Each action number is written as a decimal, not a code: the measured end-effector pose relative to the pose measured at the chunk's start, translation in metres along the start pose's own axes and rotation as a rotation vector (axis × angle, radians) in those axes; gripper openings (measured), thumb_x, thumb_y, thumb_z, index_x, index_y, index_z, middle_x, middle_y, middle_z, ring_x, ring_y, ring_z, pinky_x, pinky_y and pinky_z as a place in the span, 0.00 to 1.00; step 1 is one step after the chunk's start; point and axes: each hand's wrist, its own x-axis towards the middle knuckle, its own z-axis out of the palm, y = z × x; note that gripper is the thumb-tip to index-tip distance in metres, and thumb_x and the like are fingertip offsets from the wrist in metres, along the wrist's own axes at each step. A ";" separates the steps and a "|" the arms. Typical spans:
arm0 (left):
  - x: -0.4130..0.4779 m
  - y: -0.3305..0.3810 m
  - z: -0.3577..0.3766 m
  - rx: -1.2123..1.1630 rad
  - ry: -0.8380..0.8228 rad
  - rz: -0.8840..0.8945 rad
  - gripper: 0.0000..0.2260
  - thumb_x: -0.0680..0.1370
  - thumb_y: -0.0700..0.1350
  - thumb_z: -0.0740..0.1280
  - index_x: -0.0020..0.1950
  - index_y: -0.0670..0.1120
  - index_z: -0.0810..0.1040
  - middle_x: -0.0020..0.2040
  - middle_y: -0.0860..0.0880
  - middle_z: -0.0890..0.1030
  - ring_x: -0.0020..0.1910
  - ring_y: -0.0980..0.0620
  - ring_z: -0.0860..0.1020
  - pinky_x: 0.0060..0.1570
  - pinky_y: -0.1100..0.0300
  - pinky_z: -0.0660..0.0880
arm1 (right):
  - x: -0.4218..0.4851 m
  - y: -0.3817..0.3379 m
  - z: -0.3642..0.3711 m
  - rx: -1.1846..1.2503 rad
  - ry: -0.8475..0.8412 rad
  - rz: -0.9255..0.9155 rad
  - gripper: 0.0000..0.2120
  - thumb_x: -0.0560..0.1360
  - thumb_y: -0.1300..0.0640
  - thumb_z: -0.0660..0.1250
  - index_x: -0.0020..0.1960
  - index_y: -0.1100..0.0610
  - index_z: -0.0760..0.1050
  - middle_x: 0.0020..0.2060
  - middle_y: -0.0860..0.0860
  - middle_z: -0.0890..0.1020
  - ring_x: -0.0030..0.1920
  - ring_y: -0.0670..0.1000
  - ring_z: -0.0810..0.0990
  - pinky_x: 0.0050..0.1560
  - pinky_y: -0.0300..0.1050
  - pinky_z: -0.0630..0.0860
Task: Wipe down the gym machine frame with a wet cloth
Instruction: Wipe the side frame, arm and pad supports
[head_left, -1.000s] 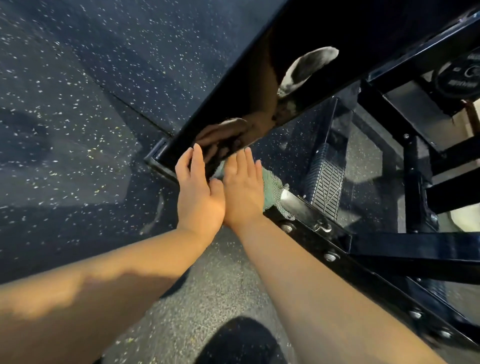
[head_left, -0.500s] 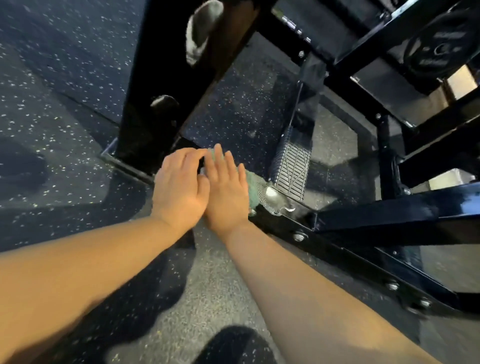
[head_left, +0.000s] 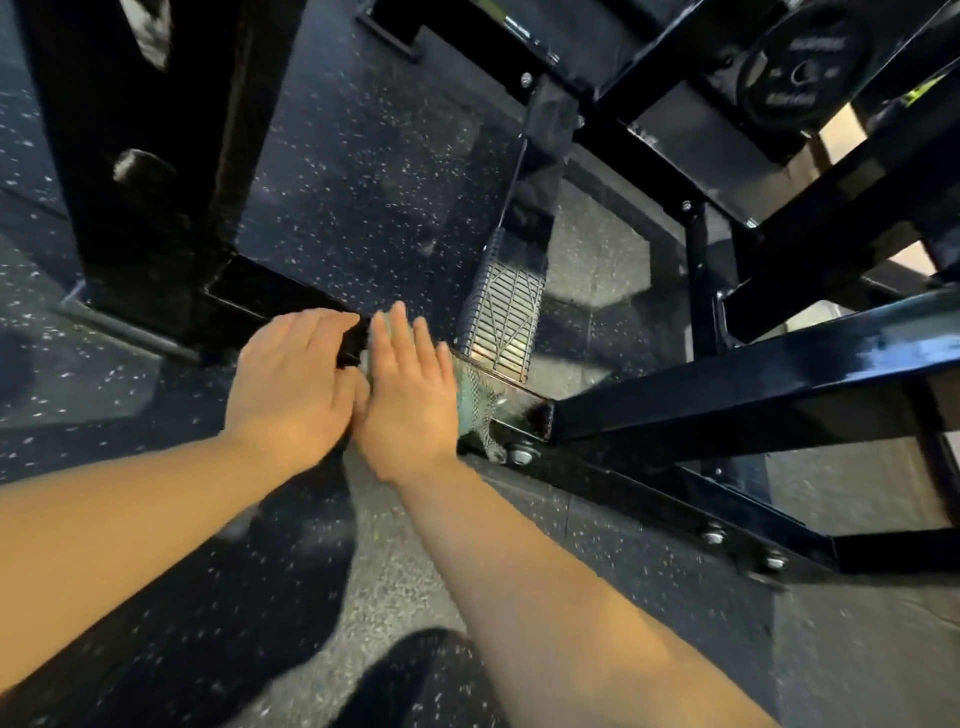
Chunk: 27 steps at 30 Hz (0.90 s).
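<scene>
**Pressing the cloth (head_left: 475, 408) on the frame (head_left: 727, 400)**

The right hand (head_left: 408, 400), fingers straight, presses the green cloth onto the low bar just beside a bolt (head_left: 521, 453). The left hand (head_left: 291, 387) lies flat alongside, holding nothing.

my right hand (head_left: 410, 400) lies flat over the cloth (head_left: 475, 410), so i see only a green mesh edge poking out on its right side; how the rest is folded i cannot tell. the fingertips of my left hand (head_left: 291, 395) are blurred, and whether they touch the bar (head_left: 280, 299) beneath is unclear. the lettering on the weight plate (head_left: 800, 67) is too blurred to read. the thick post (head_left: 145, 156) runs off the top edge. a dark shape (head_left: 410, 675) at the bottom edge is cut off; i cannot tell what it is.
</scene>
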 end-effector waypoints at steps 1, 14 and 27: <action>-0.003 -0.002 0.000 -0.014 -0.010 0.025 0.21 0.76 0.38 0.63 0.69 0.42 0.69 0.66 0.43 0.73 0.67 0.43 0.68 0.69 0.50 0.60 | -0.008 0.017 -0.001 -0.010 0.023 -0.047 0.28 0.82 0.46 0.46 0.78 0.55 0.46 0.78 0.51 0.46 0.77 0.53 0.44 0.75 0.50 0.39; 0.009 -0.011 0.002 0.011 0.107 0.127 0.14 0.74 0.36 0.62 0.58 0.40 0.79 0.55 0.43 0.81 0.54 0.40 0.77 0.58 0.46 0.69 | 0.006 0.010 -0.007 0.002 -0.005 0.064 0.29 0.81 0.44 0.45 0.78 0.54 0.45 0.77 0.52 0.43 0.77 0.55 0.40 0.75 0.54 0.38; -0.001 -0.014 0.019 0.218 0.047 0.196 0.23 0.65 0.36 0.73 0.59 0.35 0.77 0.58 0.38 0.78 0.60 0.35 0.74 0.63 0.49 0.56 | -0.010 0.082 -0.024 0.129 -0.171 0.423 0.33 0.80 0.37 0.45 0.78 0.53 0.42 0.77 0.54 0.40 0.77 0.53 0.39 0.75 0.51 0.42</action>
